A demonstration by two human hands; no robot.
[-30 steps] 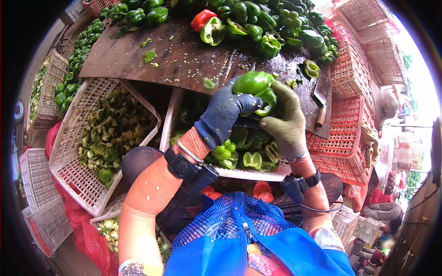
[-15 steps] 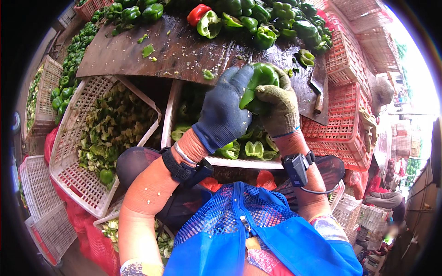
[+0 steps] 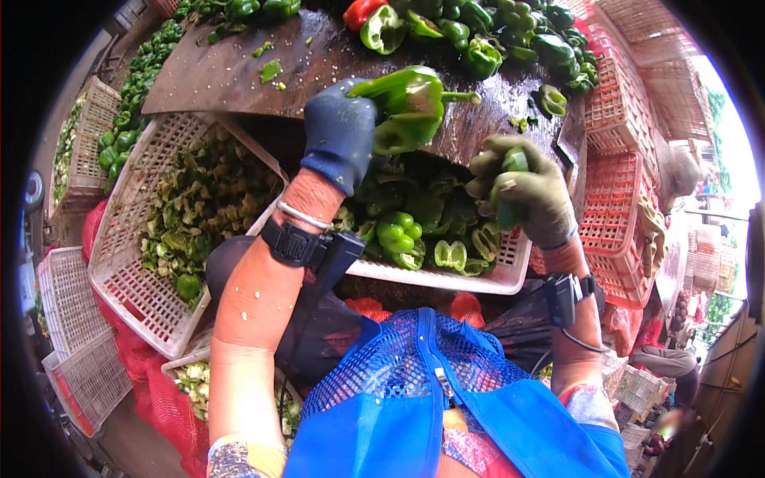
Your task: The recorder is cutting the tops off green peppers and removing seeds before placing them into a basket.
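My left hand (image 3: 341, 131), in a dark blue glove, grips a large piece of green bell pepper (image 3: 408, 111) over the near edge of the wooden board (image 3: 231, 76). The pepper's stem points right. In my right hand (image 3: 542, 191), wearing an olive-grey glove, is another green pepper piece (image 3: 515, 163), partly hidden by the curled fingers. The two hands are apart. Below them a white plastic crate (image 3: 510, 277) holds green peppers, several of them split. An open pepper half (image 3: 382, 30) lies on the board beside a red pepper (image 3: 363, 13).
A pile of whole green peppers (image 3: 550, 52) covers the board's far right. The knife (image 3: 567, 147) lies near its right edge. At left stands a white crate of pepper scraps (image 3: 103, 263). Red crates (image 3: 613, 215) are stacked at right, with a red mesh sack (image 3: 155, 382) lower left.
My hands have separated, left hand going left and up, right hand going right and down. The pepper they held together is now in two pieces, one in each hand.
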